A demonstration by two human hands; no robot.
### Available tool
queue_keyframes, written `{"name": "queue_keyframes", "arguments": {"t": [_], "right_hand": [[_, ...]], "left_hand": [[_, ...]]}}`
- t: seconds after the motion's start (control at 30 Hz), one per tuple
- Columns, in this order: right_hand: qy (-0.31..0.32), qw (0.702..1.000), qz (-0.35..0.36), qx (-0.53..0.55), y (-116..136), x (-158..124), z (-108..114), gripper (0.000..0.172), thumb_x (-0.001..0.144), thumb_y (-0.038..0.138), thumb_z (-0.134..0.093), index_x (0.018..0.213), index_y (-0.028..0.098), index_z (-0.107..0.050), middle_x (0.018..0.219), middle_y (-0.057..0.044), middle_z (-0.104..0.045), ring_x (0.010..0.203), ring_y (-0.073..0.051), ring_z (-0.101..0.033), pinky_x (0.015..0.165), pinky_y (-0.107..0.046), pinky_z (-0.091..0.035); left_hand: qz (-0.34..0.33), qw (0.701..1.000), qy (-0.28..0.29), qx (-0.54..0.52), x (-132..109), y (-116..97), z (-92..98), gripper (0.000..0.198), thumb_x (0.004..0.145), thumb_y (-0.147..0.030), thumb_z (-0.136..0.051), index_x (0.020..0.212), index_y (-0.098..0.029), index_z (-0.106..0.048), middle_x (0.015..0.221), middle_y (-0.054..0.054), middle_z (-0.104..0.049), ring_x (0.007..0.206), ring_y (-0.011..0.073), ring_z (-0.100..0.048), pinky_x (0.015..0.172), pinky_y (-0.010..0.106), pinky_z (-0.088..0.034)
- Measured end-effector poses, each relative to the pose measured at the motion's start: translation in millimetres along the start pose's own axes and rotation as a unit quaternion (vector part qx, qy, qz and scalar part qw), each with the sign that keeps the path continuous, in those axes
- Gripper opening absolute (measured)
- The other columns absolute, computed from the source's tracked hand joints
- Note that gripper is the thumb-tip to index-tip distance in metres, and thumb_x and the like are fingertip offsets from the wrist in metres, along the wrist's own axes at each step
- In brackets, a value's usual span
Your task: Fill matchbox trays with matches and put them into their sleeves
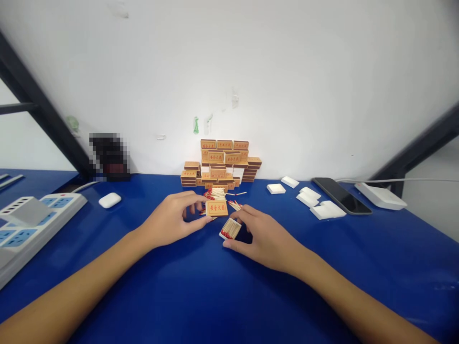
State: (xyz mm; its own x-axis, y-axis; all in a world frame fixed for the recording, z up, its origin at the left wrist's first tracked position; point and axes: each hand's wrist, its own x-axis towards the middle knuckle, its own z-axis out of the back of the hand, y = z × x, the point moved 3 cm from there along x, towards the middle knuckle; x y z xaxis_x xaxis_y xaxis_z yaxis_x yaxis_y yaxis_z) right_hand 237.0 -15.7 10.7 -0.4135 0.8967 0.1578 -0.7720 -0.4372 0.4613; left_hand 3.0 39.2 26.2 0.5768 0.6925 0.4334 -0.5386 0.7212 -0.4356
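The left hand pinches a matchbox sleeve by its left edge, partly hiding the loose matches behind it. Just beside, the right hand pinches a match-filled inner tray; its contact with the blue surface is unclear. Pixelation masks a dark object at left.

A smooth, glossy surface; matt cardboard matchbox sleeve; plain wooden matchsticks; matt card tray; shiny glass-fronted phone; smooth plastic power strip.
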Motion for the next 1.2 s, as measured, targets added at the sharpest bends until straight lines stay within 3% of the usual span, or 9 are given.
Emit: {"name": "queue_keyframes", "arguments": {"t": [0.1,0.2,0.37,0.5,0.7,0.87,1.2], "right_hand": [[0.017,0.999,0.042,0.024,-3.9,-2.0,4.6,0.045,0.094,0.033,-0.069,0.138,0.027,-0.062,0.133,-0.012,-0.065,0.122,-0.031,-0.062,0.097,-0.046,-0.053],[0.006,0.998,0.040,0.044,-8.6,-3.7,16.5,0.056,0.094,0.023,-0.062,0.149,0.030,-0.053,0.139,-0.011,-0.064,0.117,-0.027,-0.065,0.095,-0.045,-0.054],[-0.030,0.999,-0.014,-0.005,-6.7,-3.4,18.3,0.038,0.085,0.043,-0.078,0.116,0.023,-0.068,0.108,-0.010,-0.070,0.086,-0.026,-0.067,0.072,-0.038,-0.053],[-0.006,0.999,-0.033,-0.035,-11.1,0.0,12.6,0.017,0.087,0.035,-0.076,0.093,0.022,-0.067,0.094,-0.006,-0.069,0.076,-0.021,-0.064,0.066,-0.032,-0.046],[-0.076,0.995,-0.059,0.037,-23.0,5.2,31.5,0.022,0.092,0.045,-0.070,0.102,0.025,-0.067,0.081,-0.001,-0.069,0.070,-0.019,-0.062,0.063,-0.032,-0.044],[-0.122,0.989,-0.033,0.071,-20.2,5.6,30.8,0.028,0.090,0.042,-0.074,0.112,0.025,-0.069,0.086,-0.002,-0.071,0.066,-0.018,-0.061,0.060,-0.031,-0.045],[-0.094,0.986,-0.003,0.139,-18.9,5.3,30.0,0.034,0.085,0.041,-0.082,0.116,0.028,-0.075,0.090,-0.003,-0.073,0.072,-0.018,-0.063,0.064,-0.032,-0.050]], "left_hand": [[0.001,1.000,0.011,0.002,0.2,0.6,-0.4,0.027,0.092,-0.041,-0.072,0.113,-0.023,-0.073,0.087,0.000,-0.066,0.065,0.0108,-0.057,0.063,0.025,-0.049],[-0.006,1.000,0.014,0.008,0.4,-0.7,-0.8,0.028,0.093,-0.041,-0.071,0.114,-0.023,-0.073,0.086,-0.001,-0.066,0.064,0.0107,-0.056,0.063,0.025,-0.048],[-0.003,1.000,0.023,0.011,-0.3,0.6,-2.7,0.029,0.093,-0.041,-0.069,0.116,-0.023,-0.072,0.086,0.000,-0.066,0.065,0.0113,-0.056,0.063,0.025,-0.049],[0.007,1.000,0.030,-0.003,-0.3,3.2,-3.0,0.030,0.094,-0.044,-0.069,0.115,-0.023,-0.072,0.088,0.000,-0.067,0.063,0.0107,-0.056,0.061,0.024,-0.049],[0.046,0.996,0.037,-0.071,1.8,4.9,-3.5,0.035,0.092,-0.048,-0.072,0.114,-0.022,-0.075,0.086,0.000,-0.068,0.062,0.0105,-0.057,0.058,0.024,-0.049],[0.087,0.986,0.035,-0.139,2.2,13.1,-7.4,0.043,0.090,-0.051,-0.074,0.121,-0.020,-0.074,0.087,0.003,-0.072,0.073,0.0151,-0.064,0.061,0.026,-0.053],[0.111,0.981,0.044,-0.154,2.3,18.3,-6.5,0.042,0.087,-0.043,-0.079,0.124,-0.023,-0.075,0.088,0.002,-0.077,0.075,0.0154,-0.068,0.064,0.026,-0.054]]}}
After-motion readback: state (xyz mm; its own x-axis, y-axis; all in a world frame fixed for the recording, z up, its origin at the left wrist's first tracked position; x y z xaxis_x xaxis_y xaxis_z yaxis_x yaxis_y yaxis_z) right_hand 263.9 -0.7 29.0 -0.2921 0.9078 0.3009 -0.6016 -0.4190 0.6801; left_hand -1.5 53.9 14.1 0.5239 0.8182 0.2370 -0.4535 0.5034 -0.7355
